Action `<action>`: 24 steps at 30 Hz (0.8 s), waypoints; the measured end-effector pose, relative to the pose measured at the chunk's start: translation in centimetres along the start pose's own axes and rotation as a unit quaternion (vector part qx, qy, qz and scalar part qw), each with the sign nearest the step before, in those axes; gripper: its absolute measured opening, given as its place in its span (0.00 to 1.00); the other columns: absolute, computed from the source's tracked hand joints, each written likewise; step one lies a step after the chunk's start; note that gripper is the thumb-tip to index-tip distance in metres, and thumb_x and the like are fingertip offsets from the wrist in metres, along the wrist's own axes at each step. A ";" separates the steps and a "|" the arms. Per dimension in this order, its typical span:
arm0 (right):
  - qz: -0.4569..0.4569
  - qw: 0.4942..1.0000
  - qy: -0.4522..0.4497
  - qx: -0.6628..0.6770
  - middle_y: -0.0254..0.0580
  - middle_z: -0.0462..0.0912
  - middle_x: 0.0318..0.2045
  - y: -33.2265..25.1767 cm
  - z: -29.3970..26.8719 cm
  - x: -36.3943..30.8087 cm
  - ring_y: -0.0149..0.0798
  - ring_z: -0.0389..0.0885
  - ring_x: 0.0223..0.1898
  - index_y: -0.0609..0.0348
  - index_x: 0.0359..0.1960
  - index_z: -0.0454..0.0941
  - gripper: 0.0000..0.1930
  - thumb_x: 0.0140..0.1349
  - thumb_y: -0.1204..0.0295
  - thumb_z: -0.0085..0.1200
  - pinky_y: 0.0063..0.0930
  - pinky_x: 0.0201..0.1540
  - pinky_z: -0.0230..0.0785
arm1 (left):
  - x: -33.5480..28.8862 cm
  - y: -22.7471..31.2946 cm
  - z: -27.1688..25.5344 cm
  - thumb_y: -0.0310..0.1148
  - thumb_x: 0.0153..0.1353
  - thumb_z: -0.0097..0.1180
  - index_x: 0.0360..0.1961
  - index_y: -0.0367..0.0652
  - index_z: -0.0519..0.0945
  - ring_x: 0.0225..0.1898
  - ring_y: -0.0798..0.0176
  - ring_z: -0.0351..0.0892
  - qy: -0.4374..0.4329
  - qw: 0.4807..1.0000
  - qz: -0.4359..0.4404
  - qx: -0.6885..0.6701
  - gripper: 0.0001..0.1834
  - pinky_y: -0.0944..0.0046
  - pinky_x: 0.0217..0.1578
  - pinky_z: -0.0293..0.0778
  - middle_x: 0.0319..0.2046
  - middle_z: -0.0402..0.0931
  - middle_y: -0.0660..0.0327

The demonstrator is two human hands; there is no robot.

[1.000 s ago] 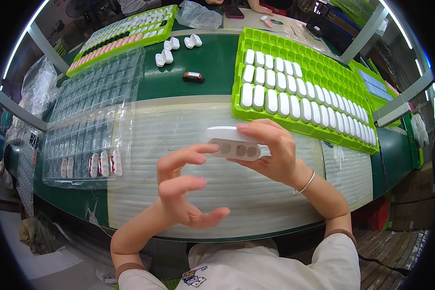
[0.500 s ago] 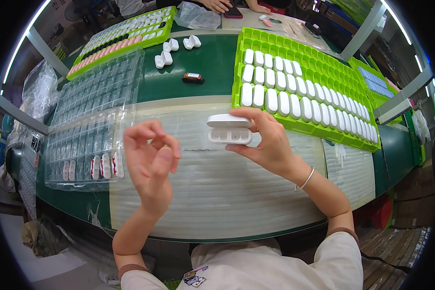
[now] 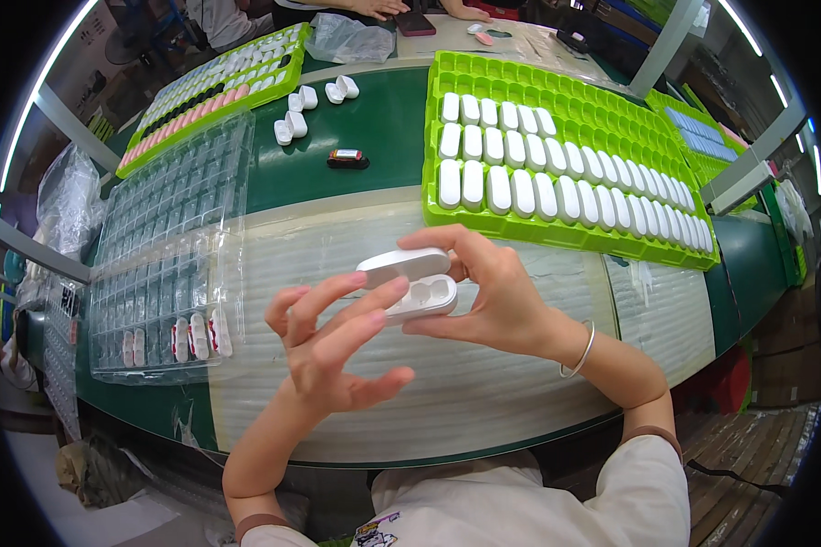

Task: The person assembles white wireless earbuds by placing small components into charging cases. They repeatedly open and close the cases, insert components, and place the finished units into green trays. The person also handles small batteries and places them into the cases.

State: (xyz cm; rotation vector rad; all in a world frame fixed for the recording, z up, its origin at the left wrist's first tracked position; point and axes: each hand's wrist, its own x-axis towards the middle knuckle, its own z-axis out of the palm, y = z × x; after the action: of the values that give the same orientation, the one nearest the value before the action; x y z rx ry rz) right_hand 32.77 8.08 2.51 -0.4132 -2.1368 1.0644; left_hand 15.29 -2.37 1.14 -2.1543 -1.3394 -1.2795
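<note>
My right hand (image 3: 497, 292) holds a white earbud charging case (image 3: 438, 296) above the mat, thumb underneath and fingers along its raised lid. The case is flipped open, and rounded hollows show inside. At its left end is my left hand (image 3: 333, 351), fingers stretched out and apart, thumb free. Those fingertips overlap the case's edge; whether they press on it I cannot tell. Just beyond the right hand lies a bright green tray (image 3: 556, 235) with rows of white closed cases (image 3: 520, 193) filling its nearer part.
At left lies a clear plastic blister tray (image 3: 155, 283) with several small white-and-red pieces (image 3: 198, 335). Several open white cases (image 3: 290, 128) and a small black item (image 3: 348, 159) rest on the green table (image 3: 383, 137). Another green tray (image 3: 287, 77) is at far left. Another person's hands (image 3: 379, 9) show beyond.
My left hand has moved right, reaching the case with its fingers spread. My right hand has brought the case slightly left and tilted it.
</note>
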 end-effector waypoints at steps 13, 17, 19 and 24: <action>0.000 0.992 -0.100 0.075 0.45 0.80 0.33 2.2 -1.0 0.1 0.46 0.80 0.34 0.55 0.46 0.65 0.25 0.47 0.75 0.63 0.36 0.37 0.72 | -0.6 -1.5 3.2 0.45 0.61 0.49 0.49 0.37 0.62 0.48 0.56 0.66 0.104 0.936 -0.231 -0.245 0.24 0.52 0.54 0.57 0.47 0.64 0.51; 0.032 0.989 -0.129 0.071 0.43 0.80 0.36 1.6 -4.9 -0.2 0.39 0.81 0.37 0.55 0.43 0.69 0.22 0.45 0.78 0.64 0.31 0.41 0.73 | -1.8 -2.9 4.0 0.40 0.63 0.47 0.48 0.35 0.63 0.47 0.59 0.67 0.035 0.929 -0.278 -0.241 0.20 0.57 0.55 0.58 0.46 0.65 0.53; 0.075 0.986 -0.132 0.063 0.41 0.80 0.36 1.4 -7.9 -0.9 0.36 0.80 0.38 0.56 0.41 0.71 0.21 0.44 0.78 0.64 0.30 0.42 0.73 | -2.5 -3.2 4.9 0.34 0.60 0.48 0.46 0.36 0.65 0.45 0.61 0.68 -0.007 0.936 -0.260 -0.236 0.17 0.58 0.54 0.60 0.43 0.67 0.55; 0.159 0.977 -0.047 -0.137 0.37 0.78 0.36 3.5 -20.4 -4.5 0.35 0.77 0.39 0.55 0.37 0.73 0.18 0.42 0.79 0.63 0.29 0.42 0.70 | -3.0 -3.2 5.2 0.26 0.56 0.50 0.45 0.37 0.67 0.42 0.62 0.70 -0.059 0.940 -0.268 -0.203 0.15 0.59 0.53 0.61 0.41 0.69 0.57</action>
State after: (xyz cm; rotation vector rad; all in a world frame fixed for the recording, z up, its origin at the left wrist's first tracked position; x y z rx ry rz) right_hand 50.35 19.31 6.22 -0.8758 -2.3633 0.9754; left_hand 14.86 0.92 -4.78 -2.2298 -1.9526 -1.7853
